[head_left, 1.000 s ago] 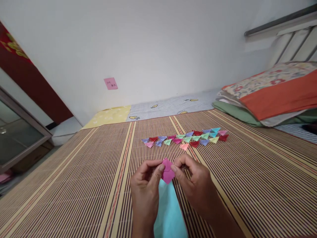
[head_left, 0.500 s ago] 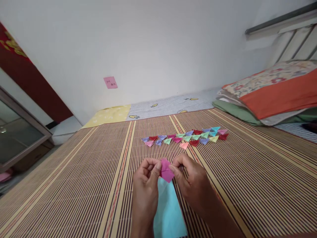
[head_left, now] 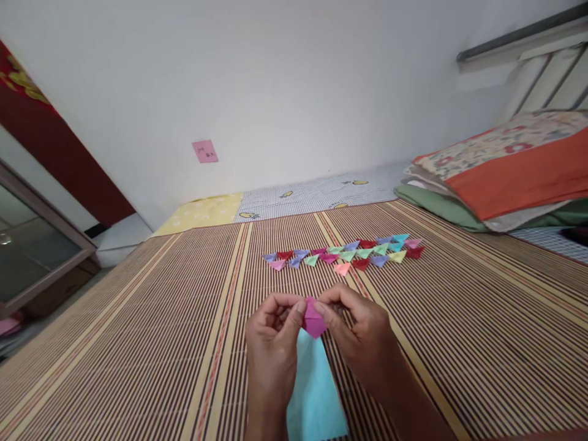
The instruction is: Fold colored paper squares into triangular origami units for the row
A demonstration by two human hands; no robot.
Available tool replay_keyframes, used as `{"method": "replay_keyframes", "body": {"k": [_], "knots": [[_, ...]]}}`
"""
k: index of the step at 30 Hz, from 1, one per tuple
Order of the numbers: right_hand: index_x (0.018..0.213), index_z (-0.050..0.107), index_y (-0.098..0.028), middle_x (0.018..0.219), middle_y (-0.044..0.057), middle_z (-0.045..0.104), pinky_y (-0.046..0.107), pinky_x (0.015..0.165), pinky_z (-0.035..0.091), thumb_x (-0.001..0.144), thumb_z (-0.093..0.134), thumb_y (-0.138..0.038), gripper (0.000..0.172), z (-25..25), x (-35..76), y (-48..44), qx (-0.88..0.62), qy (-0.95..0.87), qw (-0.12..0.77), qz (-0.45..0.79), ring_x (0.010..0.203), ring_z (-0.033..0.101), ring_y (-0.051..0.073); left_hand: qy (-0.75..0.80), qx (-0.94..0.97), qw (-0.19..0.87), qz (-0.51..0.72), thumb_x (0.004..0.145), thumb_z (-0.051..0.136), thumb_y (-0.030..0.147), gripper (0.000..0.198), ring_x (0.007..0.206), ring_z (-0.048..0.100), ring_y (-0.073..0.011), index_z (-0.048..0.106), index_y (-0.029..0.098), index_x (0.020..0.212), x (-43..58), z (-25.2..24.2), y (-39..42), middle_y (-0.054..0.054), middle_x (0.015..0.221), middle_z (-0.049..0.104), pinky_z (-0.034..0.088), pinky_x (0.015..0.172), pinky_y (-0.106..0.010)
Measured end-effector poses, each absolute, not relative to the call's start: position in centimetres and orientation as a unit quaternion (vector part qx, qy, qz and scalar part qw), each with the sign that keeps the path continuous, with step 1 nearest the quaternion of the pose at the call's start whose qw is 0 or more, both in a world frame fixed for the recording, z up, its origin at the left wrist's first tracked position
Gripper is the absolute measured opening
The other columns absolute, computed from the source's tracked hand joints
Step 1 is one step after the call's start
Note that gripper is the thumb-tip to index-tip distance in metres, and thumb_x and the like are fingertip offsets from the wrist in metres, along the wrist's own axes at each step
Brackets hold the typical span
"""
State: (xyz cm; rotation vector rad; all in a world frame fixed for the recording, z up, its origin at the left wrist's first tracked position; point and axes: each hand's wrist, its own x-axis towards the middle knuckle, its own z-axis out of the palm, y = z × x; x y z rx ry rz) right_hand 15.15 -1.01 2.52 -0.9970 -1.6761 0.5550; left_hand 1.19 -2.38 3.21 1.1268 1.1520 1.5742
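A small folded piece of magenta paper (head_left: 315,324) is pinched between both hands, with a crease across it and a point facing down. My left hand (head_left: 274,343) grips its left upper edge between thumb and forefinger. On the right upper edge, my right hand (head_left: 362,331) has the same kind of pinch, the thumbs close together. Below the hands lies a sheet of light blue paper (head_left: 316,392), partly covered by my left wrist. Beyond them, several small folded paper pieces (head_left: 328,259) in many colours sit in rows on the striped mat (head_left: 184,318).
Folded bedding (head_left: 514,165) with an orange and floral cover is stacked at the right. A pink note (head_left: 204,151) sticks to the white wall (head_left: 298,92). Checked and yellow cloth (head_left: 202,213) runs along the mat's far edge. A glass-fronted cabinet (head_left: 37,239) stands at the left.
The thumbs have drawn closer together over the magenta paper, covering more of its upper part. My left hand has shifted slightly to the right. The paper rows are unchanged.
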Motion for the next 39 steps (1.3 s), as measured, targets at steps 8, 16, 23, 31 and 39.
{"method": "replay_keyframes", "body": {"k": [8,16,23,31,39], "knots": [[0.081,0.064,-0.019,0.071,-0.002,0.062,0.026,0.060,0.043,0.092,0.060,-0.022,0.012,3.3,15.3,-1.1,-0.409,-0.706,0.509,0.275,0.063,0.055,0.014,0.471,0.441,0.428,0.633,0.079,0.081,0.030,0.017,0.063,0.063,-0.0124,0.072,0.015,0.076,0.9,3.0,-2.4,-0.002,0.068,0.070,0.051,0.059,-0.020],[0.086,0.069,-0.019,0.072,-0.002,0.064,0.024,0.060,0.043,0.096,0.060,-0.028,0.016,3.5,15.7,-1.3,-0.366,-0.692,0.501,0.369,0.064,0.057,0.013,0.427,0.378,0.465,0.677,0.077,0.084,0.029,0.020,0.061,0.061,-0.0096,0.070,0.015,0.077,0.5,1.8,-1.6,0.000,0.068,0.069,0.050,0.059,-0.018],[0.078,0.065,-0.019,0.065,-0.003,0.056,0.025,0.055,0.038,0.098,0.055,-0.030,0.025,3.3,15.5,-1.5,-0.389,-0.681,0.511,0.352,0.058,0.049,0.012,0.421,0.399,0.459,0.673,0.079,0.082,0.029,0.018,0.062,0.061,-0.0096,0.071,0.015,0.078,0.6,2.1,-1.8,0.000,0.069,0.068,0.051,0.061,-0.018],[0.077,0.062,-0.019,0.065,-0.003,0.056,0.026,0.054,0.037,0.098,0.054,-0.030,0.025,3.2,15.8,-1.1,-0.394,-0.698,0.485,0.351,0.058,0.050,0.013,0.420,0.406,0.481,0.654,0.078,0.083,0.028,0.017,0.063,0.062,-0.0107,0.071,0.016,0.075,0.4,2.3,-1.8,0.000,0.066,0.068,0.049,0.060,-0.018],[0.074,0.058,-0.019,0.066,-0.004,0.054,0.027,0.058,0.036,0.098,0.055,-0.028,0.025,3.1,16.6,-1.0,-0.397,-0.735,0.461,0.300,0.062,0.050,0.013,0.423,0.399,0.523,0.623,0.073,0.087,0.026,0.020,0.061,0.061,-0.0100,0.071,0.014,0.073,0.3,2.4,-1.7,-0.002,0.067,0.070,0.049,0.059,-0.019]]}}
